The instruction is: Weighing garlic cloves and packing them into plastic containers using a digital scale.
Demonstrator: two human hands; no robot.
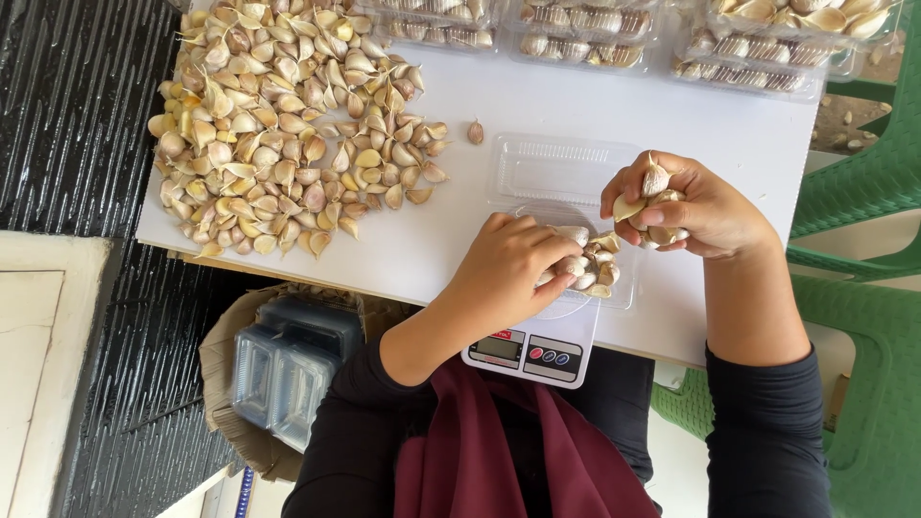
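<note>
The left hand is putting garlic cloves into a clear tray on the scale. The right hand grips more cloves. A big pile sits upper left on the counter.

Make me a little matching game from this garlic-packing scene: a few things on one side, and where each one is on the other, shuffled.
Things:
1. big heap of garlic cloves
2. kitchen scale
3. filled clear boxes
4. empty stacked boxes

Places:
A. in a carton beside the table
B. along the table's far edge
C. under the open clear tray, at the table's near edge
D. on the table's left part

Pairs: 1-D, 2-C, 3-B, 4-A
</note>
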